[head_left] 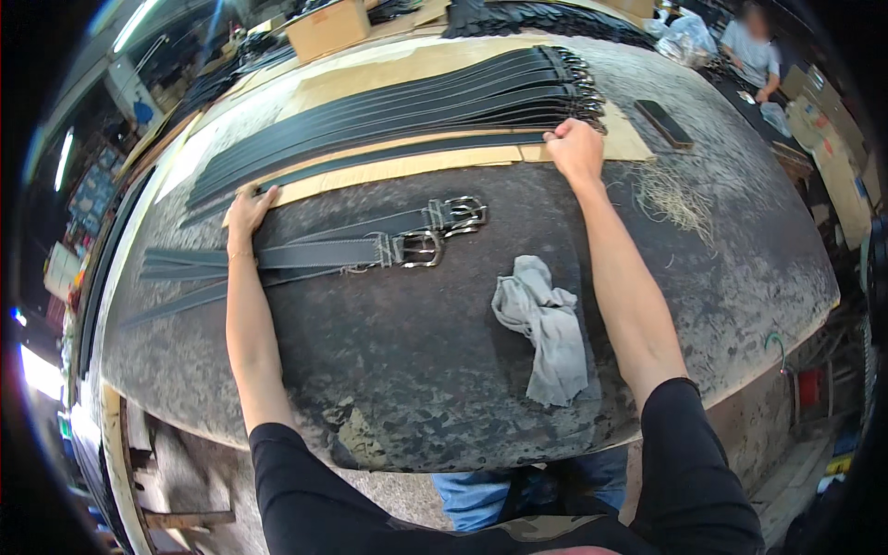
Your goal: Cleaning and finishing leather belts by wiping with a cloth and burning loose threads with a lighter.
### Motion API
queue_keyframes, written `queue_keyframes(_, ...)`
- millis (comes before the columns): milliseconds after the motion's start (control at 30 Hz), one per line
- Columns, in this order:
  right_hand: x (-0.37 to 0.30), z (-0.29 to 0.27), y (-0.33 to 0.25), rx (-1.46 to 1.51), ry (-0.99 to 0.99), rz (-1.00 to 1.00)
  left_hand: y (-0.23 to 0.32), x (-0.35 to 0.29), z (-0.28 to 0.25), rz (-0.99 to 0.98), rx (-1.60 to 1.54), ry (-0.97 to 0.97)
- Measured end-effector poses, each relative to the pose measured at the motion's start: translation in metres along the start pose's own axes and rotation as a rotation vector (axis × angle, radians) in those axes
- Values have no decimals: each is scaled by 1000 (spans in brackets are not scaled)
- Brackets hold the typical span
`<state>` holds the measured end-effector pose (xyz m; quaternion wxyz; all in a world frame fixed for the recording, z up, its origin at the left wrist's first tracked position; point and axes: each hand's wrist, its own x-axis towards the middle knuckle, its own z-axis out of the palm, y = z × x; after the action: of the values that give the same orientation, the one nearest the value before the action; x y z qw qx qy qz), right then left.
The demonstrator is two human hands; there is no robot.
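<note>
A dark leather belt (416,145) lies stretched along the near edge of a cardboard sheet (416,164), beside a row of similar black belts (388,97) with their buckles together at the right. My right hand (575,150) is closed on its right end and hides the buckle there. Toward the other end, my left hand (248,211) has its fingers and thumb bent around the belt. Below that hand, several loose belts (319,254) with silver buckles and pale threads at the stitching lie fanned out on the dark worktable (398,370), partly under my left forearm.
A crumpled grey cloth (546,324) lies between my forearms. To the right are a phone (663,123) and a tangle of cut threads (678,199). A cardboard box (327,30) and more dark straps (546,20) occupy the far side. Another person (751,51) sits at the far right.
</note>
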<state>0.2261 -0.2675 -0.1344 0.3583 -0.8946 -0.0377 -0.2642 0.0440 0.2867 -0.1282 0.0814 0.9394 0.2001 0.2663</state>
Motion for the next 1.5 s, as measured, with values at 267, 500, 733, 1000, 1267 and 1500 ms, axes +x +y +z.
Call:
queue_keyframes(267,-2,-1,6,118,-14,-200,5,1,-18,28,64,-45)
queue_keyframes(500,14,-3,26,213,57,-159,16,-4,-2,110,-155,-138)
queue_keyframes(733,18,7,36,18,62,-183,-50,26,51,646,494,-80)
queue_keyframes(1000,11,2,17,9,15,-240,31,-9,0,-12,352,-246)
queue_keyframes(1267,38,-16,-14,409,387,-320,220,-170,-97,783,-194,-241)
queue_keyframes(1500,3,-181,-116,544,307,-558,224,-186,-93,633,-248,-136)
